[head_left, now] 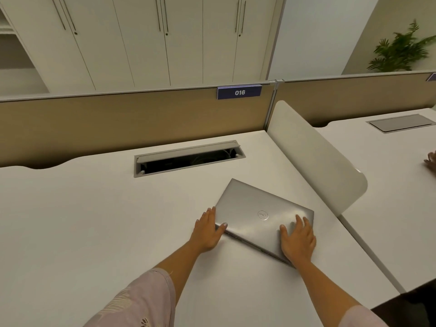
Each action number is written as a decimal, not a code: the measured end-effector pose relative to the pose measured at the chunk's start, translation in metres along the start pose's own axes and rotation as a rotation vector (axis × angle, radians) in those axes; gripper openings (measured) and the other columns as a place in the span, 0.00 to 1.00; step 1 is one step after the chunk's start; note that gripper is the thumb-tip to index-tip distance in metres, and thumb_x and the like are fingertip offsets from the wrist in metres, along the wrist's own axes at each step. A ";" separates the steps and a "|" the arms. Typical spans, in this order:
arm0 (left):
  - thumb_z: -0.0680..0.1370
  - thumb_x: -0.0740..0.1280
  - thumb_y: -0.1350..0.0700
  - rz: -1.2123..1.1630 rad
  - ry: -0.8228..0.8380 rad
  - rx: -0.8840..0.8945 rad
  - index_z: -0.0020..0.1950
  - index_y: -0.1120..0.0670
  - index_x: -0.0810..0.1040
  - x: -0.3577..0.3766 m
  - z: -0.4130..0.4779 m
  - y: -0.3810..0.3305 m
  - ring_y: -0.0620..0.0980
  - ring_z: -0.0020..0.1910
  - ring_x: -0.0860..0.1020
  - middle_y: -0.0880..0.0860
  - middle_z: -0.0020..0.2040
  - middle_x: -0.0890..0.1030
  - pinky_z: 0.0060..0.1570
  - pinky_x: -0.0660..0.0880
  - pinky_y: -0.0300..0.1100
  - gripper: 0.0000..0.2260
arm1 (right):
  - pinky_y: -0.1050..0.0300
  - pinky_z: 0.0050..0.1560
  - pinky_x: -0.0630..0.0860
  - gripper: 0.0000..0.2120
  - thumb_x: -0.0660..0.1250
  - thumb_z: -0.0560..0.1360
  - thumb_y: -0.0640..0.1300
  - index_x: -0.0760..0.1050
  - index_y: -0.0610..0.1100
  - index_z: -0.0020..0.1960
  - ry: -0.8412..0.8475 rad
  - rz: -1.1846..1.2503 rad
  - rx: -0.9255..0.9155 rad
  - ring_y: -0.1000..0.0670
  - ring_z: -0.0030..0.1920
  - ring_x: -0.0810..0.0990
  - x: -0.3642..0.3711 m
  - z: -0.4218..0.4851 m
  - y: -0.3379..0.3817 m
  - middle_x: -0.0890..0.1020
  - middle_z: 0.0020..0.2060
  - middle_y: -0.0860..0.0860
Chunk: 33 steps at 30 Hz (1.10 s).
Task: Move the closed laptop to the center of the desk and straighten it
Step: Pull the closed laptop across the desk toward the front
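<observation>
A closed silver laptop (257,211) lies skewed on the white desk (94,220), right of the desk's middle, with one corner pointing toward the cable slot. My left hand (207,230) grips its left corner, thumb on the lid and fingers along the edge. My right hand (297,239) lies flat on the lid's near right corner, fingers spread.
An open cable slot (188,159) is set into the desk behind the laptop. A white curved divider (316,159) stands just right of the laptop. A tan partition (132,121) with a "016" tag runs along the back. Another person's fingers (430,161) show at the right edge.
</observation>
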<state>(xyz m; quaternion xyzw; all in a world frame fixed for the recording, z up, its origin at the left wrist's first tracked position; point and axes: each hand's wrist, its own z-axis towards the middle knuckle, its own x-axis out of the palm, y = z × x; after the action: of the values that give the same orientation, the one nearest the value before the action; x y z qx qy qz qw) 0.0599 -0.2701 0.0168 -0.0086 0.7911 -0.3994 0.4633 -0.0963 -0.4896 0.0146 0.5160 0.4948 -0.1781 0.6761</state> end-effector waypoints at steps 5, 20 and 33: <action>0.80 0.55 0.38 -0.005 0.005 -0.109 0.79 0.53 0.43 0.011 0.024 -0.030 0.61 0.76 0.52 0.57 0.79 0.51 0.72 0.58 0.54 0.36 | 0.40 0.73 0.56 0.33 0.64 0.78 0.52 0.53 0.43 0.76 0.013 0.168 0.216 0.39 0.75 0.57 -0.007 0.021 -0.013 0.56 0.76 0.42; 0.69 0.73 0.38 -0.446 0.112 -0.479 0.77 0.57 0.38 -0.017 0.056 -0.043 0.60 0.75 0.57 0.58 0.78 0.54 0.73 0.60 0.55 0.54 | 0.37 0.60 0.69 0.30 0.64 0.75 0.51 0.52 0.49 0.70 0.103 0.298 0.454 0.36 0.63 0.64 -0.015 0.061 0.004 0.64 0.66 0.37; 0.74 0.67 0.38 -0.347 0.097 -0.572 0.72 0.61 0.64 -0.042 -0.010 0.022 0.58 0.65 0.72 0.58 0.69 0.69 0.63 0.73 0.50 0.36 | 0.35 0.62 0.68 0.20 0.60 0.78 0.48 0.60 0.46 0.68 0.085 0.526 0.511 0.37 0.62 0.67 0.010 0.045 0.059 0.77 0.54 0.36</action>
<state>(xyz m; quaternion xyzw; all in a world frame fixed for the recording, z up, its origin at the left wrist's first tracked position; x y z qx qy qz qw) 0.0843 -0.2327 0.0361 -0.2539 0.8790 -0.2341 0.3288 -0.0261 -0.5023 0.0362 0.7847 0.3125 -0.0944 0.5269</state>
